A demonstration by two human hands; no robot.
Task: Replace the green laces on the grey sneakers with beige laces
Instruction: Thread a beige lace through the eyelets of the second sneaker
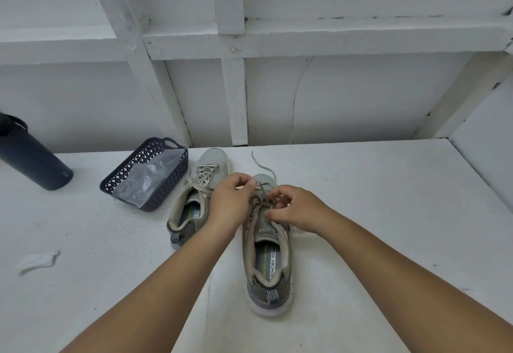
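White-painted boards form the work surface (361,214), backed by a white framed wall. Nearest the viewer, a grey sneaker (268,255) is set with its heel toward the person, its "MEMORY FOAM" insole exposed; its laced section lies directly under both hands. The right hand (298,208) is curled over the right side of that lacing, fingers bent and pinching a lace (259,200); the lace's colour looks greyish-beige, though this cannot be told for sure. The left hand (231,200) is held just beside the right one, across the lacing from it, its fingertips closed on the same lacing near the toe. A loose lace end (262,165) is seen trailing onto the surface just beyond the hands. A second grey sneaker (198,191), fully laced, is placed just left of the left hand, partly covered by the left wrist. Farther left of it, a dark perforated basket (130,183) holding a clear plastic bag (151,180) is tilted on the surface. Well to the left stands a dark bottle (30,155). A pale scrap (39,261) lies near the left forearm.
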